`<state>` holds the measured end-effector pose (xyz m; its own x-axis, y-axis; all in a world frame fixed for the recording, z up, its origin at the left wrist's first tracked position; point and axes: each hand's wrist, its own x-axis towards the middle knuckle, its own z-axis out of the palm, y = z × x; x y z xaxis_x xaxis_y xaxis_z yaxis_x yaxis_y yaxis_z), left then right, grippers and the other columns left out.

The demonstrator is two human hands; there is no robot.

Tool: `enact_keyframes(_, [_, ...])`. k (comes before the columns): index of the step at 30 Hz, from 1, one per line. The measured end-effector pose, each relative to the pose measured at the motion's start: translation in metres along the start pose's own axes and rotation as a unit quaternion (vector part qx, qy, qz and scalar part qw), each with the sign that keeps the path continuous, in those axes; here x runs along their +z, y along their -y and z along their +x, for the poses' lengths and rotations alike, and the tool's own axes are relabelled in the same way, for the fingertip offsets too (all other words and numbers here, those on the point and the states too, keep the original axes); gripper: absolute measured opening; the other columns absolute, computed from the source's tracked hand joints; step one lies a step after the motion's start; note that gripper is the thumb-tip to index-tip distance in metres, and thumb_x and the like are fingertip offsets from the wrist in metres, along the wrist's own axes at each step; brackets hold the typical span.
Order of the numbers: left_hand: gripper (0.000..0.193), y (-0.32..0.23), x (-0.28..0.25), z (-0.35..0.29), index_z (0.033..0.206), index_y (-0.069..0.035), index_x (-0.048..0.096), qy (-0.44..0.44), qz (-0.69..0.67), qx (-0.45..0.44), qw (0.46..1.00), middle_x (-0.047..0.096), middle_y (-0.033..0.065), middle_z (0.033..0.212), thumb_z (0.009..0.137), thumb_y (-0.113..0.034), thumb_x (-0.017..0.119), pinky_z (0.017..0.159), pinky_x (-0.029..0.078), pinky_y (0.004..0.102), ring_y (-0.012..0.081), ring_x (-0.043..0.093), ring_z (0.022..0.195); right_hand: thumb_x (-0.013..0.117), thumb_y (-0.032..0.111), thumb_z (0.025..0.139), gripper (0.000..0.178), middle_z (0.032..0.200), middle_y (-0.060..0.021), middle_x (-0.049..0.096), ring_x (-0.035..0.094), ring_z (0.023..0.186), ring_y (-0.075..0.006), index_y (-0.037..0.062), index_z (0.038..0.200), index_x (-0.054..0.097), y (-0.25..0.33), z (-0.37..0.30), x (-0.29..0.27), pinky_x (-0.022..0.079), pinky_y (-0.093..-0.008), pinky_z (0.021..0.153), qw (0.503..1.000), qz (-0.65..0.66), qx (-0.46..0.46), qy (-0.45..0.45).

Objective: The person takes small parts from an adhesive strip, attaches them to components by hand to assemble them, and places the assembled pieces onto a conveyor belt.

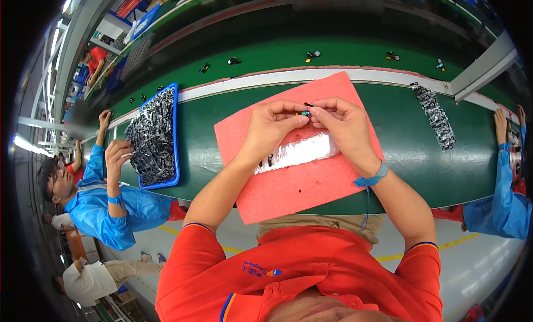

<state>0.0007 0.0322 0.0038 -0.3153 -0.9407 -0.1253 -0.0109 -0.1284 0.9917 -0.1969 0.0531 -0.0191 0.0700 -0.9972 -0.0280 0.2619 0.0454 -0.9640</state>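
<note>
Both my hands meet over a pink foam sheet [300,194] on the green worktable. Between the fingertips is a small electronic part [306,113] with dark, blue and yellow bits; its exact kind is too small to make out. My left hand [273,125] pinches it from one side. My right hand [345,127], with a blue strap [373,177] around the wrist, pinches it from the other. Just below the hands, a shiny clear plastic strip [302,152] lies on the foam, with a few small black pieces at its left end.
A blue tray [176,139] of black parts in clear plastic stands to the left, a co-worker's hand [117,155] at it. Right lies another strip of black parts [436,119]. Small assemblies [312,55] sit along the green belt beyond the white rail [266,78]. A metal post [483,72] rises at right.
</note>
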Motion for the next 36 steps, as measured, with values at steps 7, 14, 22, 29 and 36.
enact_keyframes(7, [0.028, -0.001, 0.003, -0.003, 0.117, 0.008, 0.071, -0.026, 0.02, 0.049, 0.998, 0.076, 0.0157, 0.107, 0.09, 0.008, 0.076, 0.087, 0.063, 0.0284, 0.0171, 0.075, 0.097, 0.072, 0.009, 0.101, 0.02, 0.1, -0.0068, 0.076, 0.072, 0.09, -0.0106, -0.0033, 0.116, 0.073, 0.006, -0.002, 0.003, 0.06, -0.0235, 0.08, 0.999, 0.039, 0.015, 0.021])
enact_keyframes(14, [0.026, 0.001, 0.002, -0.006, 0.113, 0.004, 0.075, -0.056, 0.125, 0.063, 0.989, 0.077, 0.0113, 0.105, 0.087, 0.007, 0.079, 0.088, 0.061, 0.0285, 0.0159, 0.074, 0.096, 0.074, 0.011, 0.1, 0.021, 0.098, -0.0067, 0.076, 0.072, 0.087, -0.01, -0.0032, 0.116, 0.074, 0.014, -0.001, -0.006, 0.06, -0.0232, 0.076, 0.999, -0.022, 0.027, 0.04])
enact_keyframes(22, [0.024, 0.0, 0.003, -0.009, 0.111, 0.003, 0.078, -0.074, 0.207, 0.088, 0.972, 0.079, 0.0091, 0.102, 0.087, 0.0, 0.081, 0.086, 0.059, 0.028, 0.0138, 0.073, 0.094, 0.074, 0.011, 0.099, 0.022, 0.098, -0.0071, 0.076, 0.072, 0.085, -0.0094, -0.0037, 0.115, 0.074, 0.01, -0.002, -0.004, 0.059, -0.023, 0.075, 0.997, 0.008, 0.04, 0.058])
enact_keyframes(29, [0.023, -0.001, 0.004, -0.008, 0.11, 0.002, 0.079, -0.083, 0.201, 0.074, 0.973, 0.079, 0.0083, 0.101, 0.087, -0.001, 0.082, 0.085, 0.059, 0.0275, 0.0131, 0.073, 0.093, 0.075, 0.011, 0.099, 0.021, 0.096, -0.0071, 0.076, 0.072, 0.083, -0.0095, -0.0041, 0.114, 0.074, 0.012, -0.003, -0.003, 0.059, -0.0229, 0.074, 0.998, -0.012, 0.041, 0.048])
enact_keyframes(36, [0.022, -0.003, 0.005, -0.01, 0.108, 0.0, 0.08, -0.082, 0.218, 0.086, 0.969, 0.078, 0.0067, 0.098, 0.086, -0.001, 0.082, 0.084, 0.058, 0.0272, 0.0123, 0.071, 0.091, 0.076, 0.012, 0.098, 0.02, 0.09, -0.0066, 0.076, 0.07, 0.079, -0.0085, -0.0048, 0.11, 0.075, 0.01, -0.005, -0.001, 0.057, -0.0223, 0.071, 0.998, -0.057, 0.008, 0.034])
